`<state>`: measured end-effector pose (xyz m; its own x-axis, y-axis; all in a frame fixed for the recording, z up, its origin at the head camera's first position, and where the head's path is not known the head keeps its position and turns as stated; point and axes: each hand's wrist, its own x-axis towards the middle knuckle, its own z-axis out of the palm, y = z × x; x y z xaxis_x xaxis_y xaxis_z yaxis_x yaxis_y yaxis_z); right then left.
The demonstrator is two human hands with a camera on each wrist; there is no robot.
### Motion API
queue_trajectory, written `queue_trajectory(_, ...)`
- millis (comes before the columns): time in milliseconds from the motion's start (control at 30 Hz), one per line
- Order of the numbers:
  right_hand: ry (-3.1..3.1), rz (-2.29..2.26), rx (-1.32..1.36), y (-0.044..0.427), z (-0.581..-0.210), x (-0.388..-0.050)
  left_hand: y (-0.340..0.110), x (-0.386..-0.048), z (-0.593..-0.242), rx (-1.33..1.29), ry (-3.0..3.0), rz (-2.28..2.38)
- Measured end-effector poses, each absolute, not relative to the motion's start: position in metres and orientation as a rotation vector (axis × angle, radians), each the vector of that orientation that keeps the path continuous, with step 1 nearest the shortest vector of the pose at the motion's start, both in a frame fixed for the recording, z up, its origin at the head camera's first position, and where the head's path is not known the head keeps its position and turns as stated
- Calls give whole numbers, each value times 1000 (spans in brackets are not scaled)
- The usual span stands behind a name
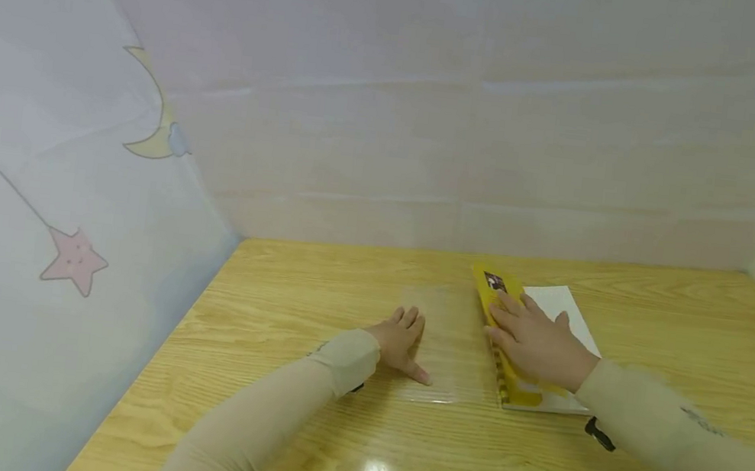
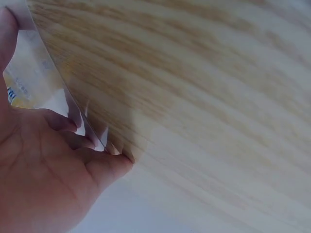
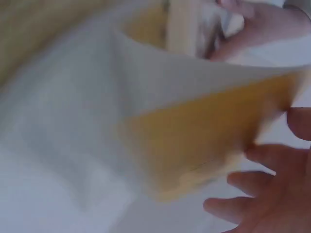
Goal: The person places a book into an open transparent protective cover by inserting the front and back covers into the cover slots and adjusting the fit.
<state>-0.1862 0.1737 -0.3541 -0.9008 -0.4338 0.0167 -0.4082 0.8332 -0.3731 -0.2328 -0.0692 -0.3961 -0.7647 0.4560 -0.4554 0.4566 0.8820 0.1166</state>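
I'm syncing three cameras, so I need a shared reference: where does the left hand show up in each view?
Head: the left hand is slightly right of centre, below mid-height.
Left wrist: lower left, palm showing.
Right wrist: top right.
Shared landmark: the wooden tabletop, broad in the left wrist view, blurred at top left in the right wrist view.

2 arms reach in from the near side, the left forearm (image 1: 270,401) slanting right, the right forearm (image 1: 681,432) slanting left. The left hand (image 1: 399,343) points its fingers far, thumb splayed near right; the right hand (image 1: 539,343) extends separated fingers far left.
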Motion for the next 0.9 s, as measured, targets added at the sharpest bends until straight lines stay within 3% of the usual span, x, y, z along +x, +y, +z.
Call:
queue_trajectory(300,2994,-496,-600,159,-394,-189,-67,-247,-421,652,2607,-44)
queue_trajectory(600,3040,-426,-940,135,-396,-198,-70,-242,-407,643,2602,-29)
queue_trajectory(900,2926,-386,-1086,107,-403,-200,-69,-239,-404,677,2607,-80)
